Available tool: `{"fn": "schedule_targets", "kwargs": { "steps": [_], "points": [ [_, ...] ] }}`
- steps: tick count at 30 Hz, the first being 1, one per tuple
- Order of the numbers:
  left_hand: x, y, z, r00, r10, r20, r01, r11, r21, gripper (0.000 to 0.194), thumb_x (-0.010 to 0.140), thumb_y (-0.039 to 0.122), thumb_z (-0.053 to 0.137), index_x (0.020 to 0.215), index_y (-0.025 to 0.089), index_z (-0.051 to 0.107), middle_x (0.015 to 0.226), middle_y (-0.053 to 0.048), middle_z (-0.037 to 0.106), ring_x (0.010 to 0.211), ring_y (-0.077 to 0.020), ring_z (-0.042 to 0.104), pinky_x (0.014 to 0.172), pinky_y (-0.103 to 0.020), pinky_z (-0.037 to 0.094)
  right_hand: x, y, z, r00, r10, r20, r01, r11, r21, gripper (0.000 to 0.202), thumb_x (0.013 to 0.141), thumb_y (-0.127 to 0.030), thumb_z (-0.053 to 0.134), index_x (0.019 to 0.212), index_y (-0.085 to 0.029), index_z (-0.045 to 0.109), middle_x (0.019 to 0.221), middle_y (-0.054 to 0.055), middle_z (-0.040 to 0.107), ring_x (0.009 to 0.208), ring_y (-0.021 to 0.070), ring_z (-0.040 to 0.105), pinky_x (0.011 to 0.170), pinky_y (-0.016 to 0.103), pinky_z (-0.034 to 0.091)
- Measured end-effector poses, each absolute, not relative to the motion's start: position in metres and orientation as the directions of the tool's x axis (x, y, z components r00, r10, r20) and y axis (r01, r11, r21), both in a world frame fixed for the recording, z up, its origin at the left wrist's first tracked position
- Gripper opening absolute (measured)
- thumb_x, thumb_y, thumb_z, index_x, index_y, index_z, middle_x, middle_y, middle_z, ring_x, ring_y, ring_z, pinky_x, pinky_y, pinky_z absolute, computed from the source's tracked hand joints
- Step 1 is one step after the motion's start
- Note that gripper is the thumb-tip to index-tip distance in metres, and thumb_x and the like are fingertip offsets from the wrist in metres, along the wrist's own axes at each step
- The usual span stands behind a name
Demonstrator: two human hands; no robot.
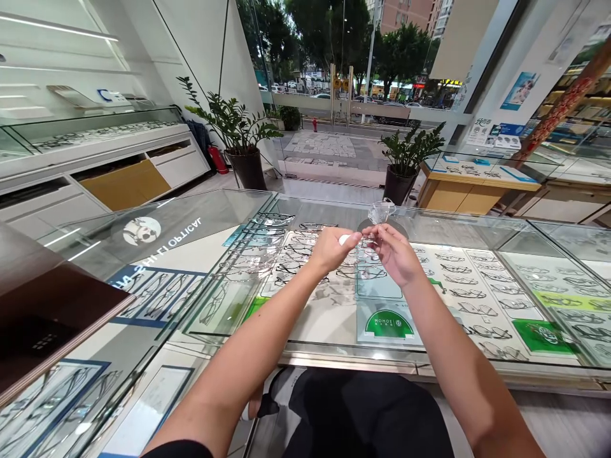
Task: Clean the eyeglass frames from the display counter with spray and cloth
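Observation:
My left hand [331,248] is closed around a small white object [344,239], of which only a rounded part shows beside the thumb. Close by, my right hand [395,253] has thumb and fingertips pinched together near the left thumb tip. Whatever lies in that pinch is too small to make out. Both hands are above the glass display counter [334,351]. Just beyond the right fingers is a crumpled-looking clear item [380,211] at a dark grey round disc [400,224]. Under the glass, rows of eyeglasses [291,268] lie below and around the hands.
A brown box-like item [52,305] juts in at left. Green MOHOE signs [389,323] sit inside the counter. Beyond it stand two potted plants [248,166] [400,181], a fire extinguisher [218,159] and glass doors [341,102]. Another display case [105,168] lines the left wall.

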State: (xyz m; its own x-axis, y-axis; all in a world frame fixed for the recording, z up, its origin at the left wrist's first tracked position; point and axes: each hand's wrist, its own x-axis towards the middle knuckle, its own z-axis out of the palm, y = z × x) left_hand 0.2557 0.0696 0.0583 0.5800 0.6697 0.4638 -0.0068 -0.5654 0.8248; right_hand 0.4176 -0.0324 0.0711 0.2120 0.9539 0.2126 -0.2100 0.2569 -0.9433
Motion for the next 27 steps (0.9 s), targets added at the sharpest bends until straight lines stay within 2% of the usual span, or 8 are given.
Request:
{"fn": "schedule_targets", "kwargs": {
  "steps": [4, 9, 13, 16, 19, 22, 24, 27],
  "points": [
    [0.256, 0.067, 0.058, 0.652, 0.638, 0.41, 0.052, -0.577, 0.815, 0.071, 0.092, 0.078, 0.051, 0.054, 0.021, 0.034, 0.054, 0.002, 0.029, 0.054, -0.0118, 0.025, 0.057, -0.031, 0.015, 0.42, -0.032, 0.071, 0.244, 0.946, 0.212, -0.252, 0.273, -0.928, 0.029, 0.086, -0.054, 0.079, 0.092, -0.028, 0.07, 0.113, 0.004, 0.081, 0.108, 0.022, 0.073, 0.093, 0.038, 0.06],
    [0.254, 0.065, 0.064, 0.655, 0.638, 0.405, -0.039, -0.507, 0.861, 0.071, 0.094, 0.08, 0.047, 0.056, 0.021, 0.04, 0.054, 0.002, 0.036, 0.054, -0.0127, 0.03, 0.058, -0.03, 0.019, 0.421, -0.032, 0.071, 0.24, 0.949, 0.206, -0.252, 0.266, -0.93, 0.031, 0.085, -0.056, 0.08, 0.092, -0.028, 0.068, 0.114, 0.004, 0.081, 0.109, 0.0227, 0.074, 0.094, 0.039, 0.062],
    [0.245, 0.062, 0.079, 0.459, 0.713, 0.53, -0.034, -0.582, 0.812, 0.062, 0.092, 0.077, 0.053, 0.068, 0.02, 0.051, 0.067, -0.001, 0.049, 0.064, -0.0155, 0.04, 0.064, -0.029, 0.029, 0.434, -0.029, 0.069, 0.285, 0.93, 0.232, -0.289, 0.314, -0.904, 0.031, 0.085, -0.055, 0.081, 0.093, -0.028, 0.068, 0.113, 0.004, 0.081, 0.105, 0.0222, 0.075, 0.093, 0.04, 0.064],
    [0.22, 0.061, 0.085, 0.239, 0.78, 0.578, -0.03, -0.589, 0.807, 0.044, 0.095, 0.063, 0.054, 0.081, 0.021, 0.055, 0.079, -0.002, 0.053, 0.073, -0.0185, 0.046, 0.07, -0.03, 0.037, 0.447, -0.027, 0.071, 0.324, 0.91, 0.261, -0.307, 0.362, -0.88, 0.03, 0.084, -0.053, 0.082, 0.093, -0.028, 0.069, 0.109, 0.003, 0.081, 0.099, 0.0205, 0.076, 0.094, 0.04, 0.064],
    [0.168, 0.07, 0.079, 0.092, 0.82, 0.565, 0.136, -0.572, 0.809, 0.022, 0.092, 0.042, 0.055, 0.099, 0.022, 0.057, 0.092, -0.004, 0.056, 0.083, -0.0213, 0.051, 0.081, -0.033, 0.044, 0.457, -0.033, 0.077, 0.361, 0.879, 0.311, -0.322, 0.431, -0.843, 0.03, 0.08, -0.05, 0.087, 0.09, -0.027, 0.071, 0.105, 0.002, 0.081, 0.098, 0.0194, 0.076, 0.096, 0.039, 0.063],
    [0.094, 0.084, 0.063, -0.009, 0.865, 0.502, 0.394, -0.458, 0.796, 0.022, 0.089, 0.027, 0.051, 0.11, 0.02, 0.053, 0.105, -0.008, 0.056, 0.097, -0.0252, 0.055, 0.094, -0.038, 0.047, 0.461, -0.052, 0.082, 0.39, 0.859, 0.333, -0.323, 0.466, -0.824, 0.025, 0.083, -0.048, 0.085, 0.09, -0.028, 0.072, 0.105, 0.002, 0.081, 0.104, 0.021, 0.076, 0.102, 0.043, 0.061],
    [0.043, 0.09, 0.05, -0.102, 0.869, 0.484, 0.557, -0.353, 0.752, 0.019, 0.088, 0.024, 0.052, 0.106, 0.02, 0.05, 0.11, -0.011, 0.055, 0.108, -0.0282, 0.054, 0.104, -0.042, 0.045, 0.462, -0.073, 0.083, 0.384, 0.86, 0.337, -0.315, 0.465, -0.828, 0.019, 0.087, -0.045, 0.082, 0.092, -0.029, 0.073, 0.106, 0.002, 0.08, 0.108, 0.0214, 0.075, 0.107, 0.044, 0.059],
    [-0.017, 0.092, 0.035, -0.182, 0.868, 0.462, 0.7, -0.216, 0.681, 0.024, 0.09, 0.028, 0.058, 0.111, 0.018, 0.051, 0.115, -0.014, 0.057, 0.111, -0.0309, 0.056, 0.107, -0.046, 0.045, 0.464, -0.107, 0.085, 0.369, 0.867, 0.335, -0.305, 0.453, -0.838, 0.013, 0.091, -0.042, 0.079, 0.092, -0.03, 0.075, 0.108, 0.002, 0.08, 0.112, 0.0215, 0.074, 0.109, 0.043, 0.059]
  ]
}}
